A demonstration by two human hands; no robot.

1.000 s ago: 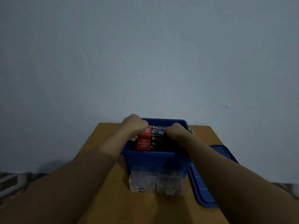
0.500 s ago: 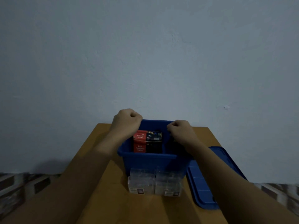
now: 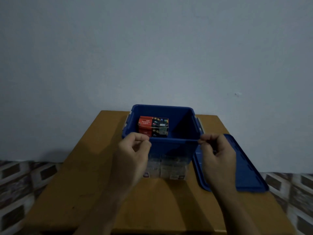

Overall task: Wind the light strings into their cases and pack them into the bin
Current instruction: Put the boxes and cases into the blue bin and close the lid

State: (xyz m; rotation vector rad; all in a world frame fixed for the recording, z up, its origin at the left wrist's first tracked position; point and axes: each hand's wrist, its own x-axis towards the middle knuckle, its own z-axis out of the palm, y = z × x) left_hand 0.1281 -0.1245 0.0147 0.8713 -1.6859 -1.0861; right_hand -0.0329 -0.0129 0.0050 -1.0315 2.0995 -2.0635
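Pale grey wall (image 3: 152,48) stands behind a wooden surface (image 3: 81,167) that carries a blue bin (image 3: 172,146). Inside the bin, at its left side, lies a red and black box of lights (image 3: 153,127). Clear cases (image 3: 169,167) stand touching the bin's front, and the lid (image 3: 245,167) lies at its right. Left hand (image 3: 133,151) and right hand (image 3: 218,151) hover at the bin's front rim, fingers (image 3: 138,136) clenched with nothing visible in them.
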